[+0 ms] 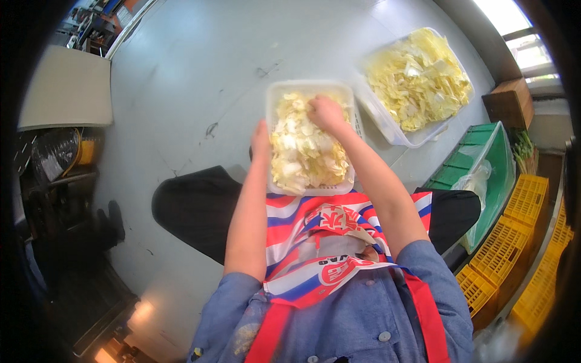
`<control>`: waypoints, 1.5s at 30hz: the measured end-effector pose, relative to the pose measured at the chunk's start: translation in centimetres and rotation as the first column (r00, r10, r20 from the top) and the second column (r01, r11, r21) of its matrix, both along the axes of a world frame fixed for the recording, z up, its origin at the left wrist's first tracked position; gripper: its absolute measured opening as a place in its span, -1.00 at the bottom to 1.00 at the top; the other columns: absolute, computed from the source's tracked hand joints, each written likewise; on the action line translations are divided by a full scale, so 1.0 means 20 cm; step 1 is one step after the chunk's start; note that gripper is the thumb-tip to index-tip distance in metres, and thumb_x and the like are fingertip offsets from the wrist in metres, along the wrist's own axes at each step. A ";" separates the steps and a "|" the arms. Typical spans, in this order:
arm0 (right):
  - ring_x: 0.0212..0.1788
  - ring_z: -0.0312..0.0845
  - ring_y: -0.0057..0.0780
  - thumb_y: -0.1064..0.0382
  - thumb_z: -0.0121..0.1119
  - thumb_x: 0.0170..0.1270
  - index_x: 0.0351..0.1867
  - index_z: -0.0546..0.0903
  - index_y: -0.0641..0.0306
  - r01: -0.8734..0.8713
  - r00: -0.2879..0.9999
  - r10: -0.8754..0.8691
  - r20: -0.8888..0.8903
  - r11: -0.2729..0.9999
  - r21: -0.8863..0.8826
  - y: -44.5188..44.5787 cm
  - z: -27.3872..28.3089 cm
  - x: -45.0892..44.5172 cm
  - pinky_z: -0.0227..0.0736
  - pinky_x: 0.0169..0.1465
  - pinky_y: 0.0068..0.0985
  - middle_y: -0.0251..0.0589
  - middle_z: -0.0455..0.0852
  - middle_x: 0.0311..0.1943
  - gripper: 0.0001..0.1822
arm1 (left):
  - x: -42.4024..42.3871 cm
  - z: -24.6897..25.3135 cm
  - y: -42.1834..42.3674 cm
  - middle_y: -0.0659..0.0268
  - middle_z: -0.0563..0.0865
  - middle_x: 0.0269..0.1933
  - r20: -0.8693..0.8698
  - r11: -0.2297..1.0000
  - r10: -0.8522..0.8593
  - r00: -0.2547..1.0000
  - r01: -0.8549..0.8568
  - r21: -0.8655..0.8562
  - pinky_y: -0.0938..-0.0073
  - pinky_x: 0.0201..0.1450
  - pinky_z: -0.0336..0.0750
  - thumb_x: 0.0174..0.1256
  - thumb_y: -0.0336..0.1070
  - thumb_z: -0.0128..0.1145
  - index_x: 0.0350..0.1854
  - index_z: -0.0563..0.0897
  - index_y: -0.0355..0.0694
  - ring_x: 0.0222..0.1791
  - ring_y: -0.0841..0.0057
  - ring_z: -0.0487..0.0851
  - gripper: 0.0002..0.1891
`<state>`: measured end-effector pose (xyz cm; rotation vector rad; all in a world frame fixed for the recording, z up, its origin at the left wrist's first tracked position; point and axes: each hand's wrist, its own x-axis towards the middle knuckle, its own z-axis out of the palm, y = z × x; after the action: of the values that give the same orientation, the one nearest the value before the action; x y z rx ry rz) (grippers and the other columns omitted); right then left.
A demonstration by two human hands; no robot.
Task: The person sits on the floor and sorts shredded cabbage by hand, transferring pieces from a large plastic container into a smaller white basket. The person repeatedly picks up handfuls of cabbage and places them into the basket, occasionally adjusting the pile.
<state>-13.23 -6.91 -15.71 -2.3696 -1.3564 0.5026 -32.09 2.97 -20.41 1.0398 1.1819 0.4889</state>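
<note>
A white perforated plastic basket filled with cut pale yellow cabbage leaves stands before me, between my knees. My left hand is upright against the basket's left outer side, its fingers close together; whether it grips the wall is unclear. My right hand lies on the cabbage in the upper right part of the basket, fingers curled; what is under the fingers is hidden. To the upper right, a larger translucent tub holds a heap of similar cut leaves.
A green crate with a clear plastic bag stands at my right, near several yellow crates and a wooden box. A beige panel and dark shelving are at the left. My bent knees flank the basket on the grey floor.
</note>
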 end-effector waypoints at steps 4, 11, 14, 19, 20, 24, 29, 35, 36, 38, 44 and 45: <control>-0.28 0.50 -0.44 0.19 0.16 0.00 -0.22 0.60 0.15 0.267 0.900 -0.167 -0.402 0.942 0.205 -0.08 0.16 -0.02 0.39 -0.21 -0.47 -0.25 0.56 -0.28 -0.73 | 0.11 0.44 -0.07 0.18 0.53 -0.02 -0.140 0.724 0.054 0.989 0.057 0.687 0.47 0.00 0.35 0.25 -0.32 -0.09 -0.04 0.50 -0.34 -0.06 0.47 0.48 -0.71; -0.35 0.51 -0.61 0.34 0.10 0.11 0.11 0.31 0.47 0.534 0.295 -0.055 -0.954 0.837 0.117 -0.25 0.34 -0.11 0.35 -0.33 -0.67 -0.22 0.58 -0.32 -0.49 | 0.27 0.56 -0.30 0.26 0.58 -0.10 0.441 0.975 -0.220 0.870 0.178 0.135 0.60 -0.10 0.42 0.24 -0.42 -0.07 -0.06 0.52 -0.33 -0.15 0.58 0.55 -0.75; -0.29 0.53 -0.57 0.44 0.04 0.11 0.14 0.27 0.46 0.521 0.331 -0.004 -0.944 0.835 0.179 -0.31 0.37 -0.14 0.41 -0.27 -0.67 -0.16 0.54 -0.22 -0.49 | 0.27 0.53 -0.35 0.25 0.59 -0.19 0.351 0.945 -0.308 0.884 0.241 0.222 0.62 -0.17 0.45 0.15 -0.46 0.02 -0.06 0.51 -0.35 -0.27 0.58 0.59 -0.72; -0.25 0.54 -0.48 0.46 0.03 0.12 0.11 0.28 0.44 0.662 0.119 0.102 -0.988 0.734 0.155 -0.35 0.43 -0.18 0.45 -0.19 -0.60 -0.22 0.54 -0.29 -0.53 | 0.29 0.56 -0.37 0.32 0.62 -0.31 0.355 0.951 -0.295 0.887 0.235 0.202 0.70 -0.33 0.45 0.15 -0.44 0.04 -0.09 0.54 -0.33 -0.36 0.65 0.59 -0.74; -0.26 0.53 -0.48 0.46 0.02 0.12 0.10 0.28 0.44 0.697 0.077 0.069 -0.995 0.710 0.103 -0.35 0.44 -0.19 0.45 -0.20 -0.60 -0.24 0.53 -0.31 -0.53 | 0.29 0.57 -0.37 0.31 0.62 -0.31 0.354 0.956 -0.283 0.891 0.232 0.180 0.70 -0.34 0.45 0.16 -0.43 0.05 -0.10 0.54 -0.32 -0.37 0.66 0.58 -0.75; -0.31 0.52 -0.52 0.45 0.01 0.12 0.05 0.31 0.40 0.731 -0.051 0.052 -0.997 0.682 -0.002 -0.39 0.40 -0.20 0.42 -0.26 -0.63 -0.29 0.49 -0.39 -0.59 | 0.31 0.57 -0.41 0.31 0.62 -0.32 0.327 0.975 -0.219 0.919 0.190 0.119 0.71 -0.40 0.43 0.20 -0.36 0.05 -0.14 0.55 -0.30 -0.36 0.68 0.56 -0.78; -0.39 0.47 -0.60 0.44 -0.12 0.12 -0.02 0.39 0.32 0.668 0.072 0.063 -0.995 0.738 0.095 -0.45 0.37 -0.19 0.36 -0.32 -0.68 -0.33 0.50 -0.45 -0.66 | 0.31 0.55 -0.42 0.28 0.63 -0.26 0.372 0.979 -0.189 0.909 0.205 -0.003 0.69 -0.42 0.41 0.26 -0.29 -0.02 -0.15 0.53 -0.27 -0.34 0.65 0.56 -0.79; -0.36 0.46 -0.64 0.35 -0.16 0.17 -0.04 0.46 0.28 0.662 -0.012 0.089 -0.996 0.747 0.059 -0.49 0.37 -0.16 0.35 -0.31 -0.69 -0.34 0.52 -0.40 -0.68 | 0.31 0.59 -0.42 0.26 0.64 -0.25 0.488 0.937 -0.099 0.867 0.246 -0.247 0.63 -0.35 0.41 0.27 -0.26 -0.06 -0.14 0.52 -0.25 -0.31 0.58 0.57 -0.78; -0.36 0.46 -0.63 0.30 -0.13 0.19 -0.05 0.46 0.29 0.678 -0.043 0.107 -0.993 0.734 0.050 -0.49 0.37 -0.16 0.35 -0.32 -0.68 -0.32 0.52 -0.38 -0.69 | 0.30 0.59 -0.42 0.26 0.64 -0.24 0.495 0.938 -0.088 0.865 0.239 -0.252 0.62 -0.32 0.40 0.24 -0.26 -0.02 -0.18 0.54 -0.26 -0.28 0.58 0.56 -0.78; -0.36 0.45 -0.61 0.20 -0.08 0.21 -0.09 0.46 0.30 0.707 -0.104 0.145 -0.984 0.707 0.030 -0.48 0.39 -0.17 0.36 -0.33 -0.68 -0.28 0.52 -0.32 -0.69 | 0.30 0.60 -0.43 0.26 0.62 -0.21 0.435 0.962 -0.167 0.885 0.243 -0.125 0.58 -0.26 0.39 0.20 -0.27 0.03 -0.23 0.57 -0.27 -0.23 0.57 0.55 -0.81; -0.34 0.42 -0.61 0.10 -0.12 0.30 -0.08 0.44 0.24 0.756 -0.128 0.075 -0.989 0.653 -0.048 -0.47 0.44 -0.21 0.36 -0.40 -0.67 -0.31 0.49 -0.31 -0.70 | 0.29 0.66 -0.58 0.25 0.52 -0.04 -0.095 0.375 -0.592 0.801 0.377 0.847 0.65 -0.29 0.42 0.13 -0.48 0.06 -0.24 0.58 -0.29 -0.25 0.61 0.55 -0.86; -0.38 0.41 -0.61 0.10 -0.11 0.29 -0.10 0.44 0.23 0.761 -0.220 0.170 -0.961 0.646 -0.060 -0.50 0.40 -0.18 0.33 -0.42 -0.68 -0.32 0.48 -0.34 -0.71 | 0.29 0.67 -0.58 0.26 0.53 -0.05 0.029 0.543 -0.550 0.834 0.331 0.772 0.67 -0.30 0.42 0.14 -0.48 0.05 -0.25 0.58 -0.29 -0.26 0.61 0.56 -0.86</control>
<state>-16.88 -16.94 -7.76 -0.8590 0.1060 1.1003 -26.31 -8.70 -6.91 1.8663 0.3800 0.6985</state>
